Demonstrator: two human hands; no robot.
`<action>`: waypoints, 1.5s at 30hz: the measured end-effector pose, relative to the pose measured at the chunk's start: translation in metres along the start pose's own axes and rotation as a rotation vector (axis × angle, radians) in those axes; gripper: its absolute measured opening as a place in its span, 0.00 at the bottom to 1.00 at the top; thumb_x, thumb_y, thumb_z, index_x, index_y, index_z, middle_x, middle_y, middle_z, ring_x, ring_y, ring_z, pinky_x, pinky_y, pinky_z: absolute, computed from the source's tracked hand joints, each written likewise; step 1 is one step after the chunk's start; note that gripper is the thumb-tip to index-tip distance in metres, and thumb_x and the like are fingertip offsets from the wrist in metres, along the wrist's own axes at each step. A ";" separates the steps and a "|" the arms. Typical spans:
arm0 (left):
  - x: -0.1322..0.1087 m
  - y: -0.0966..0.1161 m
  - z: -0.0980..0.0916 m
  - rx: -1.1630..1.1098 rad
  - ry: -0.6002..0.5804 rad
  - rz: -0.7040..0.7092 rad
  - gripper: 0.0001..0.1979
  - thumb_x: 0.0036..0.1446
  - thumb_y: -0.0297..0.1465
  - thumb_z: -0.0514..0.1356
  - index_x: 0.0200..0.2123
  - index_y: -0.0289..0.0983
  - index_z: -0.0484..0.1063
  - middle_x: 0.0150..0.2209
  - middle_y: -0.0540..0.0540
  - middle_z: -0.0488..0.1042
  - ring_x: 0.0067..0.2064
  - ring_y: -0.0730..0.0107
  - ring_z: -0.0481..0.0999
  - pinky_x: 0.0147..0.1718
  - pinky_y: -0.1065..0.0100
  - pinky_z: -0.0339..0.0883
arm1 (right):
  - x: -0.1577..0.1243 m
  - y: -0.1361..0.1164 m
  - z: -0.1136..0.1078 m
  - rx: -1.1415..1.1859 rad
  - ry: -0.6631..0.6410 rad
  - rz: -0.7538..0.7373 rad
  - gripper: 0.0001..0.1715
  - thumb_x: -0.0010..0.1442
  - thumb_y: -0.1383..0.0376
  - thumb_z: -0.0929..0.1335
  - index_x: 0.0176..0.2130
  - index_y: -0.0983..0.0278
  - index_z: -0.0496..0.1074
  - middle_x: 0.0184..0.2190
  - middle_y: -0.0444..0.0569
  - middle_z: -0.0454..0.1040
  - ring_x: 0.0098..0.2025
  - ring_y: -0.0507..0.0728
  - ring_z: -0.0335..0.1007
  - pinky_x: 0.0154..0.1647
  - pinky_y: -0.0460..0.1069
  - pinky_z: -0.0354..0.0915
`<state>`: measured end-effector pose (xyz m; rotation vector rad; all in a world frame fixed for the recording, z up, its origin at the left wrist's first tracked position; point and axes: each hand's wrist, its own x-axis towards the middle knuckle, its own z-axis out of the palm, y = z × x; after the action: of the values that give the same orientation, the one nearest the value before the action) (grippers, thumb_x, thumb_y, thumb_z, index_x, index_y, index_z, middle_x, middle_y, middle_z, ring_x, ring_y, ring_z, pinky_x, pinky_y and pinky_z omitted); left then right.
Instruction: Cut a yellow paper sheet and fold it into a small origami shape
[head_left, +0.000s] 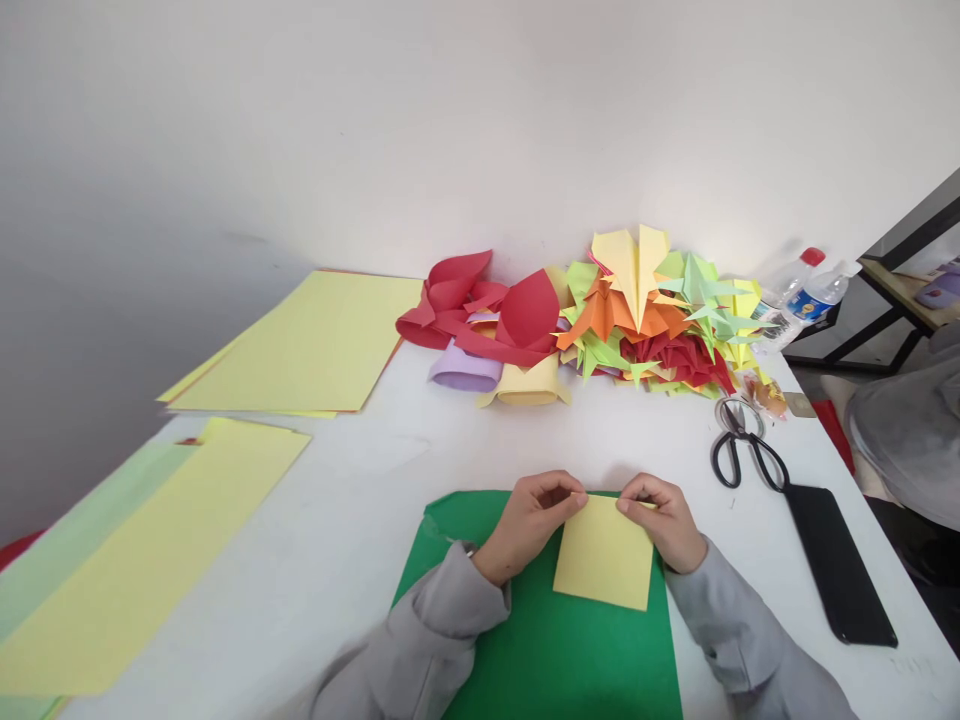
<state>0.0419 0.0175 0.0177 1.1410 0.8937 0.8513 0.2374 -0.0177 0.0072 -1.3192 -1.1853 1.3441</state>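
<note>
A small yellow paper square (604, 555) lies on a green sheet (551, 650) at the near edge of the white table (390, 470). My left hand (525, 525) pinches the paper's top left corner with curled fingers. My right hand (664, 520) pinches its top right corner the same way. Both hands hold the far edge of the yellow paper, and grey sleeves cover both wrists.
A heap of folded paper shapes (600, 315) in red, orange, yellow, green and purple sits at the back. Yellow sheets (307, 345) and a second yellow stack (150, 560) lie left. Black scissors (742, 450), a black phone (840, 560) and a plastic bottle (806, 295) are at right.
</note>
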 end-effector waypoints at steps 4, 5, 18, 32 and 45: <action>0.000 0.001 -0.001 -0.067 0.022 -0.011 0.15 0.45 0.40 0.67 0.22 0.34 0.74 0.22 0.50 0.69 0.26 0.73 0.65 0.26 0.71 0.59 | 0.000 0.000 -0.001 0.014 0.040 0.007 0.16 0.48 0.55 0.74 0.24 0.64 0.71 0.20 0.42 0.68 0.22 0.49 0.60 0.23 0.45 0.56; 0.000 0.000 -0.001 -0.076 0.029 -0.012 0.14 0.45 0.40 0.68 0.22 0.34 0.74 0.21 0.51 0.69 0.26 0.74 0.65 0.26 0.71 0.60 | 0.000 0.000 -0.001 0.020 0.046 0.011 0.16 0.47 0.55 0.74 0.24 0.64 0.72 0.19 0.42 0.68 0.22 0.49 0.60 0.23 0.45 0.56; 0.003 -0.006 -0.011 -0.177 0.157 0.033 0.09 0.40 0.32 0.70 0.17 0.35 0.74 0.20 0.51 0.73 0.23 0.75 0.68 0.25 0.72 0.62 | 0.003 0.007 -0.008 0.267 0.108 0.019 0.18 0.50 0.56 0.74 0.21 0.64 0.67 0.14 0.40 0.68 0.17 0.47 0.58 0.19 0.43 0.53; 0.005 -0.007 -0.015 -0.224 0.288 0.058 0.10 0.40 0.34 0.70 0.19 0.35 0.75 0.20 0.51 0.71 0.19 0.76 0.67 0.16 0.74 0.62 | 0.005 -0.001 -0.012 0.102 0.021 -0.008 0.19 0.52 0.53 0.73 0.24 0.64 0.69 0.14 0.40 0.69 0.17 0.48 0.58 0.20 0.44 0.53; 0.000 0.003 -0.013 -0.347 -0.154 -0.213 0.18 0.46 0.44 0.66 0.24 0.33 0.76 0.21 0.46 0.73 0.22 0.72 0.69 0.21 0.72 0.60 | -0.002 -0.002 -0.009 0.140 -0.230 0.111 0.22 0.48 0.51 0.74 0.22 0.65 0.68 0.15 0.41 0.69 0.16 0.48 0.60 0.18 0.44 0.55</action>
<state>0.0297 0.0226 0.0188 0.7822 0.6928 0.7005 0.2462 -0.0193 0.0096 -1.1677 -1.1589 1.6635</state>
